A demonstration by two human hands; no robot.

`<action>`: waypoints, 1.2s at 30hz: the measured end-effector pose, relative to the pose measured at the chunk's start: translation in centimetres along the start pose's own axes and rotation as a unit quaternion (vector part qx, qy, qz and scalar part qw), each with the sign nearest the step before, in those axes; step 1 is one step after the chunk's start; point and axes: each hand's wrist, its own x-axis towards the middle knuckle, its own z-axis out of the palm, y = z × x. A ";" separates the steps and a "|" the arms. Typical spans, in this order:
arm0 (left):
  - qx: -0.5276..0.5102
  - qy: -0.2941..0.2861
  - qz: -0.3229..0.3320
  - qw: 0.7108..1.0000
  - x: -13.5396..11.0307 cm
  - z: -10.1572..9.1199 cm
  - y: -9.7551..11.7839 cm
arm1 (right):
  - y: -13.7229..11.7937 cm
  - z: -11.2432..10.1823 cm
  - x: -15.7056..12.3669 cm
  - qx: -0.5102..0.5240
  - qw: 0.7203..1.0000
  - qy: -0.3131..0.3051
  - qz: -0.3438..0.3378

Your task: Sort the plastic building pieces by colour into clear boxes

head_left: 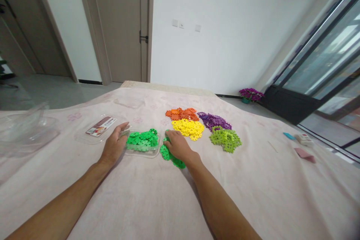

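Left grip [114,144] clamped on tray [144,153], right grip [179,145] palm-down on green discs [165,153], closure unclear

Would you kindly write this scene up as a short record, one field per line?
Left hand: at the left edge of the clear tray
Tray contents: green pieces
Right hand: over loose green pieces, right of the tray
Other piles: orange pile, yellow pile, purple pile, lime-green pile
Surface: pale pink cloth
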 end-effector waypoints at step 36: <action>0.024 -0.005 0.007 1.000 0.0 -0.2 0.0 | 1.8 -5.5 -1.9 0.124 0.968 -0.218 0.031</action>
